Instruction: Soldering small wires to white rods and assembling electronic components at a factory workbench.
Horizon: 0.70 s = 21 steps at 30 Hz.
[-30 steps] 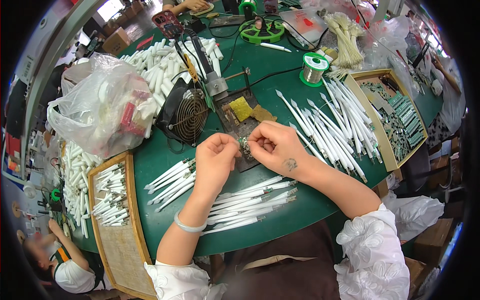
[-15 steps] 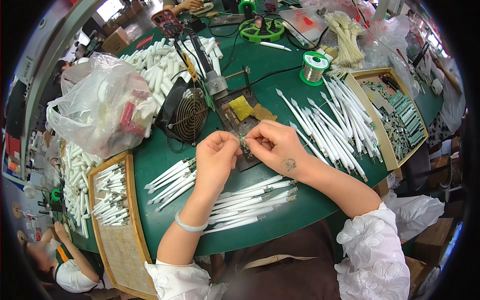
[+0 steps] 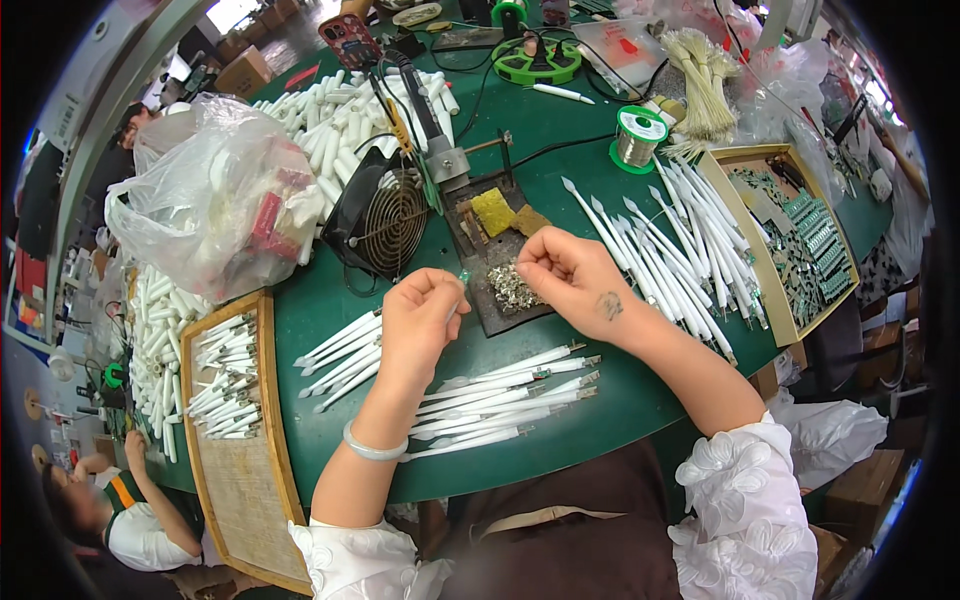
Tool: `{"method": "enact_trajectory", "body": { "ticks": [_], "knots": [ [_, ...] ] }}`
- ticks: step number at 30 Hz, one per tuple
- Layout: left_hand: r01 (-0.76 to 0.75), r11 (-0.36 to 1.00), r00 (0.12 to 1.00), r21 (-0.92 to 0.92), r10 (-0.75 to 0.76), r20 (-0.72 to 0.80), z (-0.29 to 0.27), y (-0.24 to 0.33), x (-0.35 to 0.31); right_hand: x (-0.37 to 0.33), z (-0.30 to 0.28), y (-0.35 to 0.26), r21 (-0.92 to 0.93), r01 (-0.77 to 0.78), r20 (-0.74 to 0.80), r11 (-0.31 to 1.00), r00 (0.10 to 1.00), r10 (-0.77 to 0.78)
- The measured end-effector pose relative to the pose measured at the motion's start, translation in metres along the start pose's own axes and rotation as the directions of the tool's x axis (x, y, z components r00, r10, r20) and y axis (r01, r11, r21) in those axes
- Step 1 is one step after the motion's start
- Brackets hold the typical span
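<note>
My left hand (image 3: 422, 318) is closed in a pinch on a small green circuit board (image 3: 464, 276), only its edge showing past the fingertips. My right hand (image 3: 568, 275) has thumb and forefinger pressed together beside a heap of small silvery metal parts (image 3: 512, 290); whatever it may hold is too small to see. The heap lies on a dark metal plate (image 3: 500, 322). Farther up this plate are a yellow sponge (image 3: 492, 213) and a soldering iron stand (image 3: 447, 168). Below my hands, white candle-shaped sticks (image 3: 500, 397) with green boards at their ends lie in a row.
A black fan (image 3: 392, 222) stands left of the plate, beside a plastic bag (image 3: 210, 210). At left is a wood-framed tray (image 3: 235, 500). Right are more white sticks (image 3: 690, 260), a solder spool (image 3: 637, 138) and a box of circuit boards (image 3: 795, 330). Another person (image 3: 135, 510) sits lower left.
My hands have drawn apart: the left has moved left with the small circuit board, the right has shifted right. The heap of metal parts between them has come into view.
</note>
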<state>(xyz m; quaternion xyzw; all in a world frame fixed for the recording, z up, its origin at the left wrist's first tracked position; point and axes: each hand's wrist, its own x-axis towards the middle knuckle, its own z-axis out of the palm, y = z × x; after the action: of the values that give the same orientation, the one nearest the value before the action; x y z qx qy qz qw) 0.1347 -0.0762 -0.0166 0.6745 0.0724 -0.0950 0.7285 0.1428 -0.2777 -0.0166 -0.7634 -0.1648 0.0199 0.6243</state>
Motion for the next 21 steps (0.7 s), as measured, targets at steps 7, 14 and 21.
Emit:
{"method": "enact_trajectory", "body": {
  "ticks": [7,14,21],
  "knots": [
    [-0.344,0.387,0.793,0.855,0.608,0.044,-0.041,-0.004,-0.023,-0.003,-0.048,-0.02,-0.356,-0.067,0.556,0.932,0.786,0.269],
    [-0.35,0.037,0.784,0.936,0.559,0.271,-0.06,-0.007,-0.038,-0.008,-0.052,-0.012,-0.579,0.044,0.544,0.814,0.765,0.346],
    [-0.57,0.207,0.741,0.795,0.548,0.389,-0.015,0.008,-0.047,-0.002,-0.039,-0.019,-0.414,-0.051,0.458,0.909,0.851,0.256]
  ]
}}
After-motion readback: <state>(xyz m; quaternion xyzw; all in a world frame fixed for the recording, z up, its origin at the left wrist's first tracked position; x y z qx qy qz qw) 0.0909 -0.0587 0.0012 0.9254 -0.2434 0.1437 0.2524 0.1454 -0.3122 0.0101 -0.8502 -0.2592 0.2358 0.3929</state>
